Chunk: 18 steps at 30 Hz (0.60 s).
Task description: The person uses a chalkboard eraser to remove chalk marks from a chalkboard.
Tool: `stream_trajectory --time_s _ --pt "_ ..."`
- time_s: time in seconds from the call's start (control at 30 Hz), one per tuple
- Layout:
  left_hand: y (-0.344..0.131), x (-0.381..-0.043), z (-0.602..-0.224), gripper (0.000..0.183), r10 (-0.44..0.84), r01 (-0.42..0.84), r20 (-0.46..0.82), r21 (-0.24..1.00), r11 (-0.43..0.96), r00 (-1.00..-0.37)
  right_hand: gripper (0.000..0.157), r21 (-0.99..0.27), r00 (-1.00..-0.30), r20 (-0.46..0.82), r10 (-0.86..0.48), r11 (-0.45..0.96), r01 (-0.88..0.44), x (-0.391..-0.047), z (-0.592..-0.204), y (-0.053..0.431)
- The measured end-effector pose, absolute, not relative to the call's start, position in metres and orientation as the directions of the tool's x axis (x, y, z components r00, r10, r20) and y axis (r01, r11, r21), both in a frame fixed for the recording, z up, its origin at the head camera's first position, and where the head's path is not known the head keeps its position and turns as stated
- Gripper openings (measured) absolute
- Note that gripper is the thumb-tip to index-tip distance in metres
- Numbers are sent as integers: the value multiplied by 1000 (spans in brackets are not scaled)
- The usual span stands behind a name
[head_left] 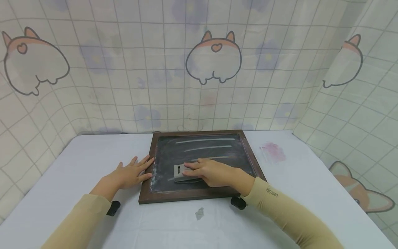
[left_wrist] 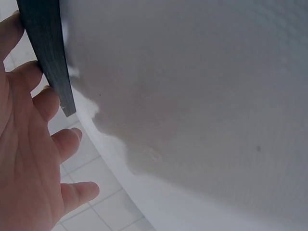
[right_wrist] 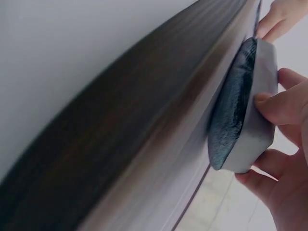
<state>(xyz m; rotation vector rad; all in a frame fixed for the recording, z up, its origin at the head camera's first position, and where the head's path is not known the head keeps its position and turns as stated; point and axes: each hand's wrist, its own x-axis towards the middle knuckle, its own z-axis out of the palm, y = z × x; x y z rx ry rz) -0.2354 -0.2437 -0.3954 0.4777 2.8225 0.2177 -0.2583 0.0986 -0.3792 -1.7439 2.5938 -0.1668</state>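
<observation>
A blackboard (head_left: pixel 205 138) in a brown wooden frame (head_left: pixel 199 197) lies on the white table. Its dark surface carries several pale chalk streaks across the far half. My right hand (head_left: pixel 214 173) grips a grey chalkboard eraser (head_left: pixel 178 173) on the near-left part of the board. In the right wrist view, thumb and fingers hold the grey back of the eraser (right_wrist: pixel 262 125), and its dark felt pad (right_wrist: pixel 228 120) faces the board. My left hand (head_left: pixel 129 174) has its fingers spread, with fingertips on the left side of the frame. The left wrist view shows those fingertips along the frame's edge (left_wrist: pixel 48 53).
Patterned cloth (head_left: pixel 214 93) hangs behind and at both sides of the table. A pink smudge (head_left: pixel 273 152) marks the tabletop right of the board, and a grey-green patch (head_left: pixel 199 213) lies in front of it. Dark wrist devices (head_left: pixel 238 203) show under both wrists.
</observation>
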Motion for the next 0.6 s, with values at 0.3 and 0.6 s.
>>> stream_trajectory --time_s 0.3,0.6 --pt "-243 -236 -394 77 331 288 -254 190 939 -909 64 -29 -400 -29 -916 400 -916 -243 -374 49" --pt "-242 -236 -393 76 337 292 -254 199 935 -906 73 -57 -413 -54 -909 415 -908 -238 -374 44"
